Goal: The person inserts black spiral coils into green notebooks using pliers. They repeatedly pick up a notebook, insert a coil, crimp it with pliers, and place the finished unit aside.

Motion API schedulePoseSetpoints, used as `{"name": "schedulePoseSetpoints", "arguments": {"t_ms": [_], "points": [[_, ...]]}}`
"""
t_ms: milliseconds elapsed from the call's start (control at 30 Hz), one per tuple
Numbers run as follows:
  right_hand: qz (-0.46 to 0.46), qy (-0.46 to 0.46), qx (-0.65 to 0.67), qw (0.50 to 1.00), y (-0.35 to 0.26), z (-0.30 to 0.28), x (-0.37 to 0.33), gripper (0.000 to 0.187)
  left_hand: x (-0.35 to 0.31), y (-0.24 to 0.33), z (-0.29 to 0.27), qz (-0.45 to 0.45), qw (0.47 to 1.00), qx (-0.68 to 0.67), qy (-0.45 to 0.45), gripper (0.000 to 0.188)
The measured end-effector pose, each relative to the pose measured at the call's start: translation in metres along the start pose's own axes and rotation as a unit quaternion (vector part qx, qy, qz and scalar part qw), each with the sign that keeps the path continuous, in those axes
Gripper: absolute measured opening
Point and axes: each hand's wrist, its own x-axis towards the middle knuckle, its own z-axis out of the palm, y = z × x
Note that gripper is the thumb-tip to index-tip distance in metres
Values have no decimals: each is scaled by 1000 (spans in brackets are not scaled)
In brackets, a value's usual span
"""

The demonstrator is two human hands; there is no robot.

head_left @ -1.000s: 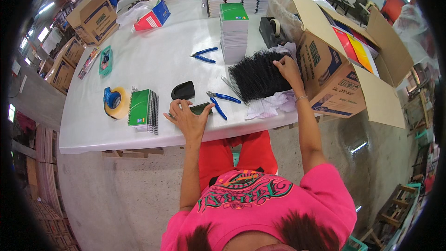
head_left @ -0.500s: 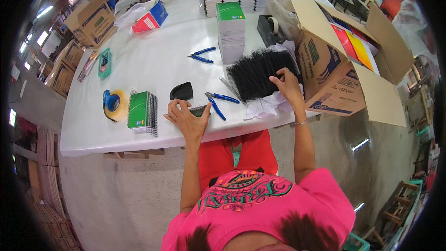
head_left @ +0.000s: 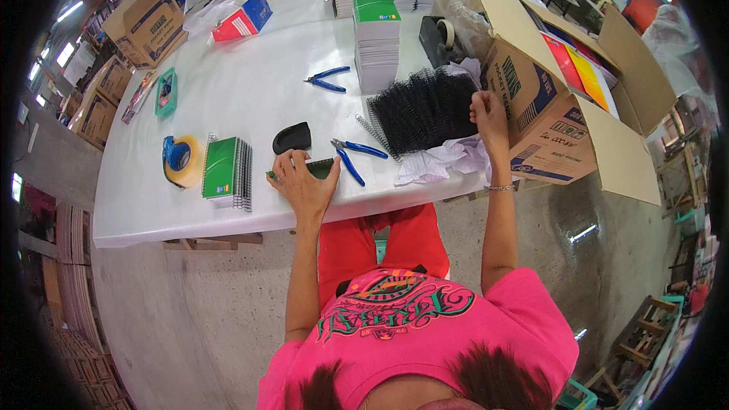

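Notepad (head_left: 321, 168), dk green, held by spread L hand (head_left: 303, 184); R hand (head_left: 490, 115) curled, contents unclear.

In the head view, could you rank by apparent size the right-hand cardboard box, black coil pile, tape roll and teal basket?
1. Cardboard box
2. Black coil pile
3. Tape roll
4. Teal basket, though sitting farther away may shrink it

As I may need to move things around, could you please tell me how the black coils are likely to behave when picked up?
The black coils look thin and open, so they are probably light for their bulk. Packed closely together, they may snag on one another. With no band visible around them, the pile would likely spread if pushed.
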Motion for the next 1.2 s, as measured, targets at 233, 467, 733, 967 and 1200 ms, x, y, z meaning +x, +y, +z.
{"name": "schedulePoseSetpoints", "arguments": {"t_ms": [233, 467, 733, 967, 1200], "points": [[20, 43, 267, 962, 11, 6, 4, 17, -1, -1, -2, 20, 1000, -1, 6, 56], [59, -123, 581, 802, 24, 7, 9, 21, 0, 0, -4, 24, 1000, 0, 8, 53], [28, -362, 455, 813, -53, 50, -49, 26, 3, -4, 1, 35, 999, -35, 13, 44], [-61, -338, 58, 937, -65, 129, -108, 18, 5, -3, -6, 45, 998, -33, -7, 43], [-121, -332, 42, 935, -58, 151, -105, 20, 6, -5, -6, 44, 998, -38, -17, 43]]}}
